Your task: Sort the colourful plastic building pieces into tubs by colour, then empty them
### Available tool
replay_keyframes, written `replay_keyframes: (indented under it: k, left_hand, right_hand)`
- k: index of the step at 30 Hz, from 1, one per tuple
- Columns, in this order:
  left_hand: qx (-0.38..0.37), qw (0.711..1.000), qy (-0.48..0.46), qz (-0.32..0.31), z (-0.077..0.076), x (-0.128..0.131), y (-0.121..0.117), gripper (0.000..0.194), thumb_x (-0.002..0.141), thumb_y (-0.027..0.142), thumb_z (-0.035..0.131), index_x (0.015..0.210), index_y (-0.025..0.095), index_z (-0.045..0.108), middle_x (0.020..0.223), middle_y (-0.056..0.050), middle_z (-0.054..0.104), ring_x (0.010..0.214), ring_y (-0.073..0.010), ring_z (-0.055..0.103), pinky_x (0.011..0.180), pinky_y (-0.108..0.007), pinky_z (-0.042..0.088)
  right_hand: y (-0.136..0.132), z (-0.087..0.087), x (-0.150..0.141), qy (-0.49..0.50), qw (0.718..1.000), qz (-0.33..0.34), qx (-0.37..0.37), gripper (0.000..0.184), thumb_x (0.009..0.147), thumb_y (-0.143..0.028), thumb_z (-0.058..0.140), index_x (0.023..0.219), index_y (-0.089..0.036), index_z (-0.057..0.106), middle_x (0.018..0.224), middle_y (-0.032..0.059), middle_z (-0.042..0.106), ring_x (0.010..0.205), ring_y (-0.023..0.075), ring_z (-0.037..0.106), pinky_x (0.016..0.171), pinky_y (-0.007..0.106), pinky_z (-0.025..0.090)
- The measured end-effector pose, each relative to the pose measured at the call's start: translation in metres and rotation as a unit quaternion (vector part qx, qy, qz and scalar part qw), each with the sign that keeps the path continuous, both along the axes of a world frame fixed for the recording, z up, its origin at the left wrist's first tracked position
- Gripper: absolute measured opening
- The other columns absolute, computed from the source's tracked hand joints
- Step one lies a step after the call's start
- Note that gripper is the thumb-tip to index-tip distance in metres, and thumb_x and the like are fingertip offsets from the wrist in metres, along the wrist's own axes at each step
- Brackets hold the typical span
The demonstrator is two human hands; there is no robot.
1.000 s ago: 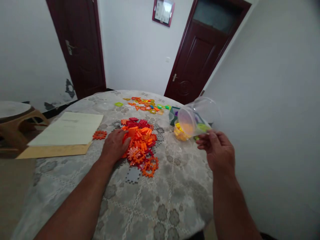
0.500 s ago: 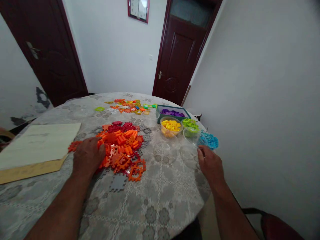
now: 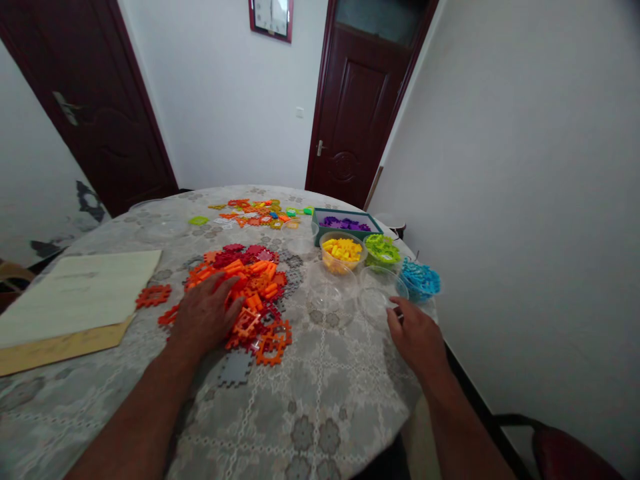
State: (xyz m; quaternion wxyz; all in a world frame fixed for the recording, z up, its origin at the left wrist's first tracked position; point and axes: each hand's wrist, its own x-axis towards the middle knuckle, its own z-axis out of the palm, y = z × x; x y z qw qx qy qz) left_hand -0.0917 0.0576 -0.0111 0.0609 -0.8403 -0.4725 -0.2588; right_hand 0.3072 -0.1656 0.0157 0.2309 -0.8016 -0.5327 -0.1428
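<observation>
My left hand (image 3: 205,317) rests with fingers spread on a heap of orange plastic building pieces (image 3: 260,283), notched squares and small connectors. Dark red pieces (image 3: 235,248) show at the heap's far edge. At the right, my right hand (image 3: 417,333) pinches the near rim of a clear plastic bowl (image 3: 377,297), which sits upright on the table with nothing visible inside. A second clear bowl (image 3: 330,297) stands to its left. Behind them are bowls of yellow pieces (image 3: 343,251), lime green pieces (image 3: 383,248) and blue pieces (image 3: 421,277).
A green box (image 3: 373,230) holds purple pieces. Grey pieces (image 3: 293,267) lie right of the heap, and a grey square (image 3: 235,369) lies nearest me. Paper sheets (image 3: 85,287) cover the table's left side. Mixed pieces (image 3: 260,213) are scattered at the back.
My left hand has slid right and onto the heap, its fingers spreading. The clear bowl in my right hand has come down from a tilt in front of the green and blue pieces to the table.
</observation>
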Motion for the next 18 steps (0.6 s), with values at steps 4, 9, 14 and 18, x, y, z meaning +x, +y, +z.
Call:
replay_keyframes:
  k: [4,9,14,18]
  left_hand:
    - [0.02,0.999,0.019,0.029,-0.004,-0.006,0.006,0.049,0.101,0.042,0.046,0.139,0.016,0.063,0.142,-0.019,0.064,0.125,-0.0363,0.061,0.108,-0.054,0.047]
    - [0.012,0.995,0.033,0.088,-0.002,-0.009,0.005,0.049,0.099,0.042,0.049,0.136,0.014,0.065,0.132,-0.021,0.067,0.123,-0.0396,0.061,0.106,-0.056,0.046]
    - [-0.008,0.987,0.058,0.148,0.003,-0.008,0.001,0.043,0.098,0.038,0.05,0.129,0.015,0.069,0.125,-0.02,0.07,0.119,-0.0374,0.062,0.103,-0.051,0.048]
    - [-0.024,0.981,0.048,0.186,0.003,-0.009,0.003,0.041,0.097,0.029,0.05,0.13,0.015,0.069,0.125,-0.02,0.07,0.12,-0.0377,0.062,0.103,-0.053,0.047]
  right_hand:
    - [0.011,-0.004,0.001,-0.001,1.0,-0.008,-0.004,0.031,0.103,-0.028,0.047,0.119,-0.018,0.072,0.107,0.0119,0.08,0.091,0.0227,0.076,0.084,0.032,0.054]
    - [0.017,0.002,-0.007,0.003,1.0,-0.017,0.018,0.034,0.102,-0.029,0.048,0.122,-0.016,0.072,0.107,0.0133,0.08,0.086,0.0234,0.076,0.08,0.034,0.055]
    - [0.017,0.025,-0.06,0.078,0.981,0.175,0.004,0.032,0.104,-0.035,0.05,0.121,-0.018,0.071,0.103,0.0105,0.078,0.083,0.0212,0.075,0.081,0.035,0.059]
    - [0.028,0.031,-0.127,0.07,0.91,0.398,-0.092,0.034,0.104,-0.03,0.055,0.136,-0.024,0.066,0.137,0.0118,0.069,0.123,0.0249,0.068,0.107,0.042,0.055]
